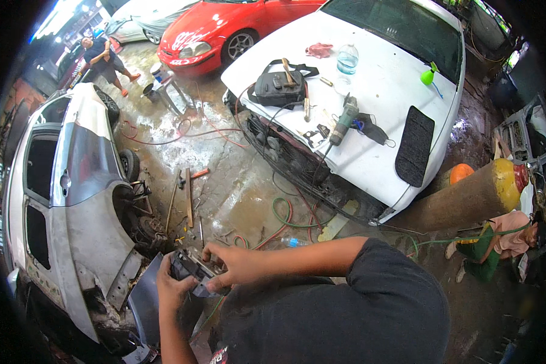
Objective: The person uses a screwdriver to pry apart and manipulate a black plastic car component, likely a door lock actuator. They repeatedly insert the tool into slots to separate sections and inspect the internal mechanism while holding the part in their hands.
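Low in the middle, my left hand grips the left side of a dark metal and black part, whose exact kind I cannot make out. My right hand is closed on the part's right side, with fingers over its top and thumb against it. The part is held beside a grey body panel of the partly stripped car on my left. Some of the part is hidden by my fingers.
A white car ahead carries a power tool, black bag and green spray bottle. Hoses and wooden strips lie on the floor. A gas cylinder and person are right; another person stands back left.
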Available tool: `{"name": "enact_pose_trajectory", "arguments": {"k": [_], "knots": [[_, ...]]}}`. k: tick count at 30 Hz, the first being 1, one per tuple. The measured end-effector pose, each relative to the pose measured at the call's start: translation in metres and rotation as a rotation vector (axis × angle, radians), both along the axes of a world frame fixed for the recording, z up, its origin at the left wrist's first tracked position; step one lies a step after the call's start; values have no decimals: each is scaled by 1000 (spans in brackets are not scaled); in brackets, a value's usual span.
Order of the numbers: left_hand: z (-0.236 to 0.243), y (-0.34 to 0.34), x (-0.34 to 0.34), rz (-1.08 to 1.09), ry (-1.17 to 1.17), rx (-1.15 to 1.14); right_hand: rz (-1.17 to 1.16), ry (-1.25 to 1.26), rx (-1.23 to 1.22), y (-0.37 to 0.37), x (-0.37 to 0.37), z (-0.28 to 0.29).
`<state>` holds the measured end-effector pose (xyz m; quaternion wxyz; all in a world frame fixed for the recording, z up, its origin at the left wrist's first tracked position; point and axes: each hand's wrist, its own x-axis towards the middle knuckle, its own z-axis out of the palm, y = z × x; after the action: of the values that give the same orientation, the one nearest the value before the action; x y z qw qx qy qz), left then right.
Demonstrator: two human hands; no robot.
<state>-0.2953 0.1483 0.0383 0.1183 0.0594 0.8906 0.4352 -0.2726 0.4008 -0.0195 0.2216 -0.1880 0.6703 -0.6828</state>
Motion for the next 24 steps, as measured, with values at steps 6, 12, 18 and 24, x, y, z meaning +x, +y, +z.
{"name": "enact_pose_trajectory", "arguments": {"k": [6, 12, 18, 24], "knots": [[-15, 14, -6, 22, -181, 297, -217, -630, -574, 64, -29, -75], [-27, 17, 8, -205, -160, 162, -439, -736, -676, 73, 30, -124], [-14, -5, 33, -47, -244, 318, 9, 145, 285, 96, 14, 3], [-26, -19, 36, -69, -101, 210, 304, 555, 749, 96, 16, 80]]}}
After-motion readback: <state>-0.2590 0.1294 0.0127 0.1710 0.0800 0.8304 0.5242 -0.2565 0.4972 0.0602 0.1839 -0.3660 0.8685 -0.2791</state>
